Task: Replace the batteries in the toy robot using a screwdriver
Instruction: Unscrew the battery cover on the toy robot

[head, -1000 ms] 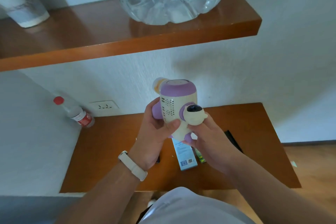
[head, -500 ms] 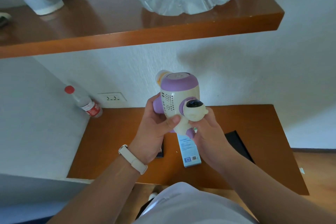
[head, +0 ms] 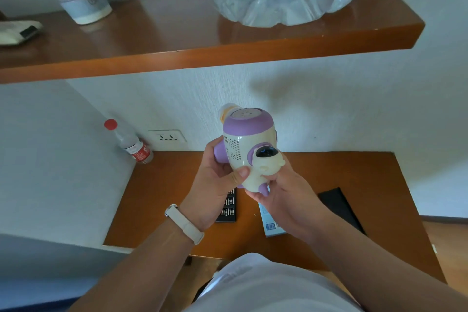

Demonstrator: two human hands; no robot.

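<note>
Two hands clamp the toy robot between them, left hand on its side, right hand under its base, its long axis tilting up and away, battery cover seemingly hidden.

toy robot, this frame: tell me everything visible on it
The toy robot looks like glossy plastic: cream body, purple domed top, a perforated grille on its side, a cream arm with a shiny black disc, purple feet. It is held tilted in the air above the table. The left hand grips its side, thumb on the body; the right hand holds its lower end. No battery hatch shows.
</note>
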